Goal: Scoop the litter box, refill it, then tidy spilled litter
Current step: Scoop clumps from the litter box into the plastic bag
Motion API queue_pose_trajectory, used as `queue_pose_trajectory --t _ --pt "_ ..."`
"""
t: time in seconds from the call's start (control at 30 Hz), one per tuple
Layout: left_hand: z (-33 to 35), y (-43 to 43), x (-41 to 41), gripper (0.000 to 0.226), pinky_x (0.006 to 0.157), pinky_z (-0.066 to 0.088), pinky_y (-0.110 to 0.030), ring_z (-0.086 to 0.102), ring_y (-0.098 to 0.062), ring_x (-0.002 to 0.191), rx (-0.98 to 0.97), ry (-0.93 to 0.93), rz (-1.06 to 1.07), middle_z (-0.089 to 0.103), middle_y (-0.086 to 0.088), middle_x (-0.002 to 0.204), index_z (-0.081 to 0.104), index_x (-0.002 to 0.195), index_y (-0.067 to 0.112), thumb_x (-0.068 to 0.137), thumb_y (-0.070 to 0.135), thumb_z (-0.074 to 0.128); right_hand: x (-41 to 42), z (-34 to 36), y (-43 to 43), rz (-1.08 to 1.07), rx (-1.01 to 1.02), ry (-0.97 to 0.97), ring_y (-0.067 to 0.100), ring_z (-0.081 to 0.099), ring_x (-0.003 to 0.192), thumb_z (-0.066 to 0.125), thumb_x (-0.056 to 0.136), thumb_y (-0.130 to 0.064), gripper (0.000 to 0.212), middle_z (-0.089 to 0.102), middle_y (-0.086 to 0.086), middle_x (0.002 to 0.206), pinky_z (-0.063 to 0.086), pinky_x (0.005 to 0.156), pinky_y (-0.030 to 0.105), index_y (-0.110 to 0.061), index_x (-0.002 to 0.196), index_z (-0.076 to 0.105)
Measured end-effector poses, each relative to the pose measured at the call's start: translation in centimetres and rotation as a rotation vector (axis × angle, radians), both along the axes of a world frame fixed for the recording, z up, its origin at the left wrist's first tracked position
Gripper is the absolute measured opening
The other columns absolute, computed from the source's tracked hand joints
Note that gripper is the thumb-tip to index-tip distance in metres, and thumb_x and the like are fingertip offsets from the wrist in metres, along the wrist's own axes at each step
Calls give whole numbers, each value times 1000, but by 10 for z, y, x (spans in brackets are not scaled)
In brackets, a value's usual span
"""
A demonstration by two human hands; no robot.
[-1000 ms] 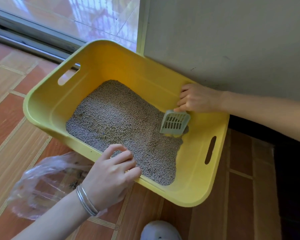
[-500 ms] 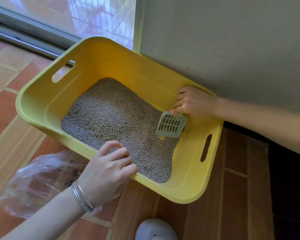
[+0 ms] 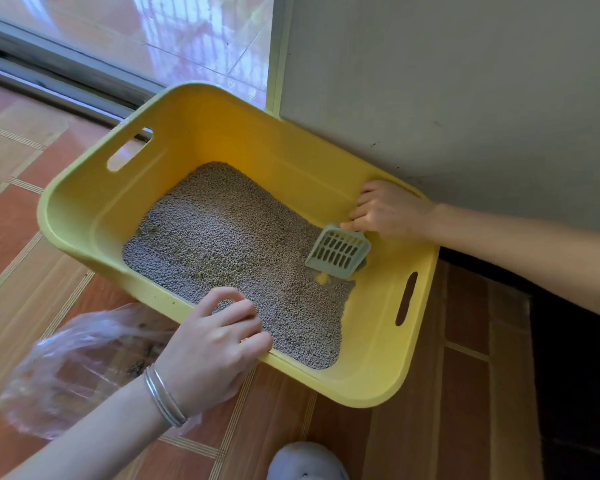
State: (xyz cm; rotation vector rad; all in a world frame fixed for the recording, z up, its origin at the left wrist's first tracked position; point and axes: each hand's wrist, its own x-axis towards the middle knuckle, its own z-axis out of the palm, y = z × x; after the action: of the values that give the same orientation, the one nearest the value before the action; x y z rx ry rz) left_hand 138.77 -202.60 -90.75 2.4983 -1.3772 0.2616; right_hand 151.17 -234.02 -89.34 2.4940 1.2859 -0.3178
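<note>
Right hand grips the pale-green slotted plastic scoop, best dragged shallowly toward the left hand clasping the yellow plastic litter box.

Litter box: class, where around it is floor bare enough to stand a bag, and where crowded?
Free: floor left of the litter box, up to the window track; floor right of the shoe. Crowded: near-left, where the left hand grips the rim beside the plastic bag; far side, against the wall.
</note>
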Motion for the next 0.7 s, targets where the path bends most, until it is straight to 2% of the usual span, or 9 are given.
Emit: queue_pose_trajectory --t 0.07,0.13,0.27,0.4,0.47,0.53,0.63,0.7 --pt "0 0 0 12 88 38 -37 53 -20 69 3 10 0 53 7 63 59 65 19 75 14 58 -2 7 4 -69 -65 15 23 61 101 37 96 -16 34 69 5 107 33 95 35 -16 120 61" --pt "-1 0 0 10 89 38 -37 53 -20 70 3 17 1 53 7 62 59 65 19 72 14 62 -3 12 10 -106 -120 23 20 58 105 30 98 -20 39 67 1 112 29 96 32 -20 125 57" --pt "-3 -1 -1 12 89 37 -36 54 -20 69 -14 4 5 52 7 62 58 65 18 76 15 59 -11 10 3 -159 -214 6 16 57 101 32 97 -17 41 66 -5 111 33 93 34 -28 133 47" --pt "-4 -1 1 15 89 38 -36 53 -20 69 -16 -19 7 51 7 62 58 65 19 78 15 54 -11 13 3 -193 -270 2 15 58 93 36 95 -12 42 67 -6 103 35 90 33 -29 132 49" --pt "-3 -1 0 12 89 38 -36 53 -20 70 -13 -17 7 51 7 61 58 64 19 75 14 57 -13 22 14 -175 -356 12 12 56 73 38 94 -10 38 61 -7 78 42 84 30 -23 124 55" --pt "-2 -2 -1 10 89 38 -36 54 -20 70 -20 -14 10 52 7 61 58 64 19 71 13 62 -25 33 28 -222 -436 67 9 44 54 41 91 -6 27 41 -5 60 47 68 26 -12 109 61" --pt "-1 -3 2 12 89 36 -36 55 -20 70 -36 -19 -5 52 7 61 56 64 19 71 14 63 -57 46 47 -403 -498 115 16 43 59 44 88 -2 15 34 -2 61 40 56 28 -13 81 52" --pt "-1 -5 4 11 89 36 -36 56 -20 70 -52 -44 -28 52 7 60 54 63 19 71 15 59 -72 47 54 -583 -465 117 20 45 65 44 87 1 18 38 0 67 36 56 30 -13 77 47"
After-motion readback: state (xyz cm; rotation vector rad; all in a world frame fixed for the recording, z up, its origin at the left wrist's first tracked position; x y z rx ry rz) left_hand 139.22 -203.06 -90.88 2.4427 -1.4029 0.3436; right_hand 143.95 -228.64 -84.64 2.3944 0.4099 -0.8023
